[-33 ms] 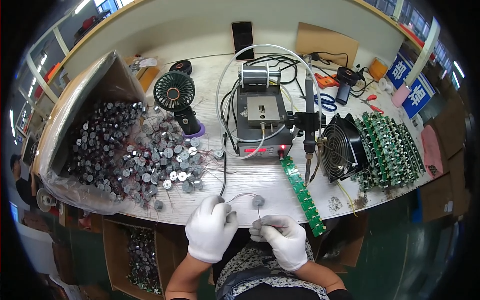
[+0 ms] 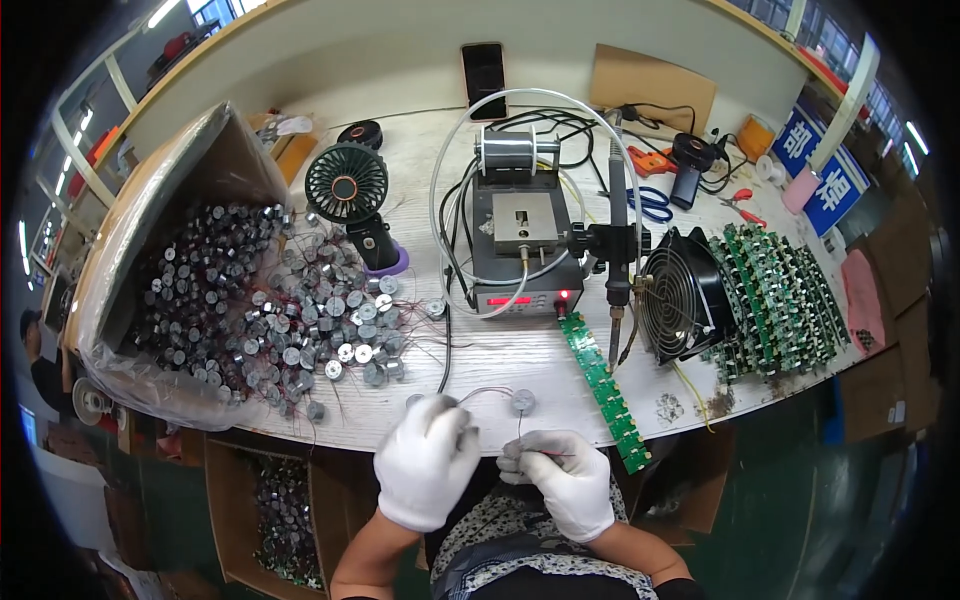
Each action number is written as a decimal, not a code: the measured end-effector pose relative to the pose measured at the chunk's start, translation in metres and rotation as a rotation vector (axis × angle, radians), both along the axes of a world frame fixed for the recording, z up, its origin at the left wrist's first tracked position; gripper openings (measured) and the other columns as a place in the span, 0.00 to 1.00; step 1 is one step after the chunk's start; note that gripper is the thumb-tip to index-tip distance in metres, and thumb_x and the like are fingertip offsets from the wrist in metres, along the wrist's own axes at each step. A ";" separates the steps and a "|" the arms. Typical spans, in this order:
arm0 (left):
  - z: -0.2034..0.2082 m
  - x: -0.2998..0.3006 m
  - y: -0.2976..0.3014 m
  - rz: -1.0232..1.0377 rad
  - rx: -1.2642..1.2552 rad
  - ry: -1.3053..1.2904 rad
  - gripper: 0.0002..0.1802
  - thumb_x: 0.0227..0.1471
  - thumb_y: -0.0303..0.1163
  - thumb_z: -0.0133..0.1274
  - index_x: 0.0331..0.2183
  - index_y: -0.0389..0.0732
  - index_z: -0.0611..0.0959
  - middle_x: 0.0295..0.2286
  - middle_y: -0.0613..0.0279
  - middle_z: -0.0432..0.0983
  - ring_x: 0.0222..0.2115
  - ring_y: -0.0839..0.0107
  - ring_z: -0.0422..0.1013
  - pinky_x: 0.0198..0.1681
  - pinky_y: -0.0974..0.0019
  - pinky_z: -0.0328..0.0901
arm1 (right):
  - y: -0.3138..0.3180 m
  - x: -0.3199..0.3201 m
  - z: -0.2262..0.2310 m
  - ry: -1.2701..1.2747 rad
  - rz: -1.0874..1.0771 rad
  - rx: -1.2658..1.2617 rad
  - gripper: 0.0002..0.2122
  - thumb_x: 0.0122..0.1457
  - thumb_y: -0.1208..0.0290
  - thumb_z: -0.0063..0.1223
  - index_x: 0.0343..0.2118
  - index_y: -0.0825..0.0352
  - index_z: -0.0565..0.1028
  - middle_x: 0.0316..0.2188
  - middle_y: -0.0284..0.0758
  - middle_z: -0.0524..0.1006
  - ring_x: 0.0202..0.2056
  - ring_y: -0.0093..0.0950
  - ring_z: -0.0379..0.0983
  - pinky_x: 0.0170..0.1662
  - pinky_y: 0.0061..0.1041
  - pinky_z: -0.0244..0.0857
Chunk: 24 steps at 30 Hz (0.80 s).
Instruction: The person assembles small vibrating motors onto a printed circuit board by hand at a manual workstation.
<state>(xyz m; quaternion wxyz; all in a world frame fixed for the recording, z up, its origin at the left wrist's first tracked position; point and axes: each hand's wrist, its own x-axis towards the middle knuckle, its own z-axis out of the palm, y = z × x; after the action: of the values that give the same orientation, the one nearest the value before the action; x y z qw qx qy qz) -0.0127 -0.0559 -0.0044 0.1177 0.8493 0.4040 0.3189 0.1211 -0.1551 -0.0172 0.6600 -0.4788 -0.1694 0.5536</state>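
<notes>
The white worktop [image 2: 525,350] carries a green circuit-board strip [image 2: 604,393] at one o'clock from the white-gloved right hand [image 2: 570,485], likely for reach. The white-gloved left hand [image 2: 428,468] curls at nine, grasp unclear. A round grey metal motor [image 2: 522,402] rests at eleven; right fingers pinch a red wire [image 2: 562,456], seemingly steadying it.

Pale wall [image 2: 400,60], seemingly green floor [image 2: 755,510]

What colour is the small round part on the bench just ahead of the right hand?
The round part is grey, best seen in the head view.
</notes>
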 end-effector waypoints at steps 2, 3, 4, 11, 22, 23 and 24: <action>0.007 0.004 -0.003 -0.322 -0.175 -0.178 0.19 0.41 0.20 0.55 0.40 0.39 0.78 0.38 0.54 0.76 0.34 0.58 0.75 0.34 0.62 0.70 | -0.001 0.002 -0.001 -0.004 0.014 0.004 0.07 0.58 0.85 0.47 0.40 0.78 0.70 0.38 0.44 0.76 0.39 0.29 0.76 0.43 0.28 0.75; 0.002 0.007 -0.002 -0.412 -0.240 -0.229 0.20 0.41 0.19 0.55 0.41 0.37 0.78 0.38 0.52 0.76 0.35 0.57 0.75 0.36 0.63 0.70 | -0.001 0.003 0.000 -0.080 0.023 0.028 0.07 0.58 0.85 0.48 0.40 0.78 0.71 0.37 0.43 0.76 0.38 0.28 0.76 0.42 0.27 0.75; -0.004 0.011 -0.001 -0.503 -0.305 -0.281 0.20 0.42 0.17 0.54 0.42 0.35 0.77 0.39 0.50 0.76 0.37 0.55 0.75 0.38 0.63 0.70 | -0.002 0.004 0.000 -0.156 0.031 0.051 0.08 0.58 0.85 0.48 0.40 0.78 0.71 0.36 0.43 0.77 0.37 0.27 0.76 0.42 0.25 0.75; -0.005 0.008 0.016 -0.709 -0.476 -0.208 0.14 0.44 0.21 0.58 0.37 0.35 0.78 0.31 0.54 0.77 0.31 0.60 0.74 0.35 0.64 0.68 | -0.013 0.015 0.005 -0.410 0.048 0.081 0.06 0.56 0.85 0.50 0.38 0.78 0.74 0.33 0.41 0.78 0.33 0.25 0.78 0.38 0.22 0.75; 0.018 0.022 0.010 -0.591 -0.466 -0.155 0.11 0.39 0.21 0.60 0.30 0.37 0.79 0.24 0.57 0.77 0.25 0.61 0.75 0.27 0.64 0.69 | -0.018 0.022 0.006 -0.613 -0.061 0.120 0.06 0.52 0.83 0.57 0.34 0.74 0.76 0.28 0.39 0.80 0.29 0.24 0.78 0.34 0.21 0.72; 0.021 0.023 0.010 -0.595 -0.464 -0.153 0.11 0.39 0.21 0.60 0.30 0.37 0.79 0.24 0.57 0.77 0.25 0.61 0.75 0.27 0.64 0.69 | -0.017 0.024 0.007 -0.746 -0.061 0.150 0.06 0.51 0.82 0.58 0.34 0.72 0.77 0.28 0.40 0.80 0.28 0.25 0.79 0.33 0.21 0.72; 0.024 0.024 0.010 -0.603 -0.473 -0.134 0.10 0.39 0.22 0.60 0.29 0.38 0.80 0.24 0.57 0.76 0.25 0.61 0.75 0.28 0.64 0.69 | -0.016 0.026 0.010 -0.746 -0.066 0.150 0.06 0.51 0.82 0.58 0.34 0.72 0.77 0.28 0.40 0.80 0.28 0.25 0.79 0.33 0.21 0.72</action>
<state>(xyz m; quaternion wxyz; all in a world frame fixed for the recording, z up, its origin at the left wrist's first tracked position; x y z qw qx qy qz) 0.0111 -0.0456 0.0193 0.4248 0.8567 0.1900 0.2227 0.1476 -0.1707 -0.0075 0.6039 -0.6027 -0.4225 0.3059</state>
